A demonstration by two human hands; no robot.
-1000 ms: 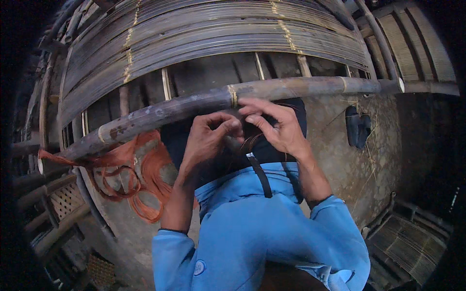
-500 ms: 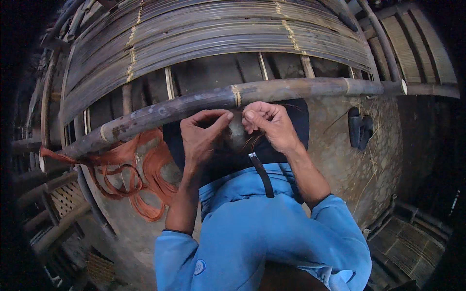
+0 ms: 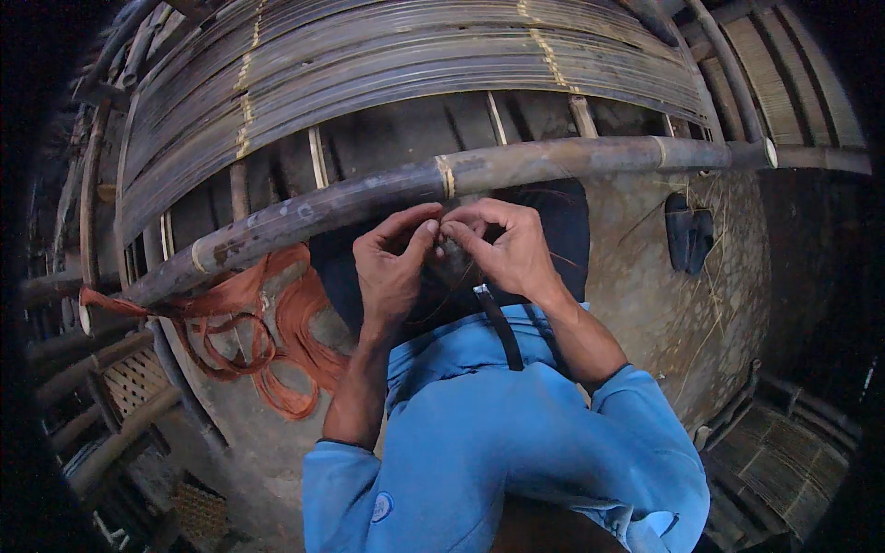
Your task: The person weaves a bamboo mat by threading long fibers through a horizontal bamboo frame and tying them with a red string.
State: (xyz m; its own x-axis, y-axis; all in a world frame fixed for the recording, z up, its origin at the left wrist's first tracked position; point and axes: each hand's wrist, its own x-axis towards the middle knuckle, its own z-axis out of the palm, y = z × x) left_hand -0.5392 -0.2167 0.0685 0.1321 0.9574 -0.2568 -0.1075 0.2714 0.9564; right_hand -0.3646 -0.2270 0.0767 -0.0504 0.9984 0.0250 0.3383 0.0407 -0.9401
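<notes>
My left hand (image 3: 395, 263) and my right hand (image 3: 512, 244) meet above my lap, just in front of a thick bamboo pole. The thumb and fingers of each are pinched together, fingertip to fingertip. Fine brown fibre strands (image 3: 560, 261) trail from them over the dark cloth (image 3: 567, 217) across my lap. Between the fingertips the strands are too thin and covered to follow. To the left, a skein of rust-orange fibre (image 3: 309, 313) hangs in loops from the pole's left end.
The bamboo pole (image 3: 553, 159) crosses in front of me, with a slatted bamboo platform (image 3: 406, 69) beyond it. Dark footwear (image 3: 690, 235) lies on the stained floor (image 3: 636, 276) at right, among loose straws. A low bamboo seat (image 3: 774, 461) stands at lower right.
My hands have come together; the right has moved left and the left slightly right, so their fingertips now touch or nearly touch. The view has shifted a little.
</notes>
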